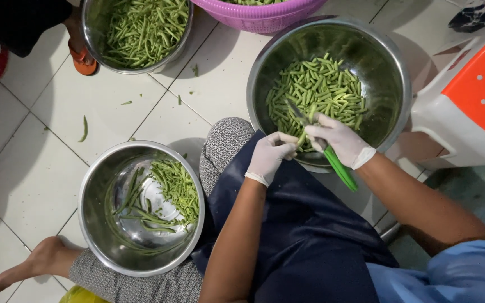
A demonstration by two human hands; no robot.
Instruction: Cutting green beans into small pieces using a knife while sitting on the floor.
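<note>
By the knee a bowl point(94, 185) holds whole beans point(178, 188). The gloved left hand point(269, 155) pinches a light, snappy bean point(301, 140) by its end over the big bowl point(391, 62); the right hand point(341, 140) is clamped on a knife point(341, 168).

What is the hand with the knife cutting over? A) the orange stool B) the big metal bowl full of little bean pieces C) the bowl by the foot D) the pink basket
B: the right hand holds a green-handled knife over the rim of the large steel bowl of cut green bean pieces, with the left hand beside it holding a bean.
</note>
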